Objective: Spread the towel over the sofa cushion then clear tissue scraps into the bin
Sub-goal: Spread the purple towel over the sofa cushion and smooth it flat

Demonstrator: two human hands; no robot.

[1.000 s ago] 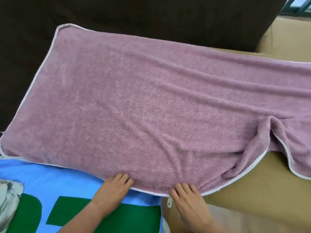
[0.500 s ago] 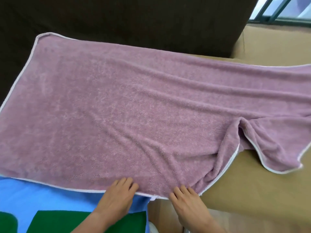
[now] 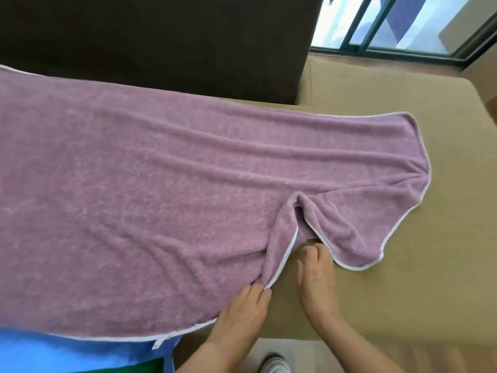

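The mauve towel [image 3: 150, 200] with its thin white edging lay spread across most of the tan sofa cushion [image 3: 430, 278], running off the left side of the view and backing up against the dark brown backrest [image 3: 161, 36]. The far stretch had a few long ridges running lengthwise, but the real mess was at the near right end — a deep fold [image 3: 293, 219] had bunched up there, with the hem doubling back on itself and leaving a loose flap [image 3: 352, 238] lying toward the right corner. The left hand [image 3: 242, 310] was at the near edge with its fingertips pinching the hem right at the bottom of that fold, so its grip was closed on the towel. The right hand [image 3: 316, 281] lay palm down on the bare cushion just beside it, fingers stretched out and loose, the tips touching or nearly touching the flap's white edge — not holding anything as far as I could tell. Bottom left, a blue cloth [image 3: 67, 354] with a bit of green stuck out from under the towel's near edge, and a small white tag [image 3: 158, 343] hung off the hem there. A light-coloured shoe [image 3: 274, 364] showed on the floor at the bottom, and a window with dark frames [image 3: 403, 22] sat at the top right.
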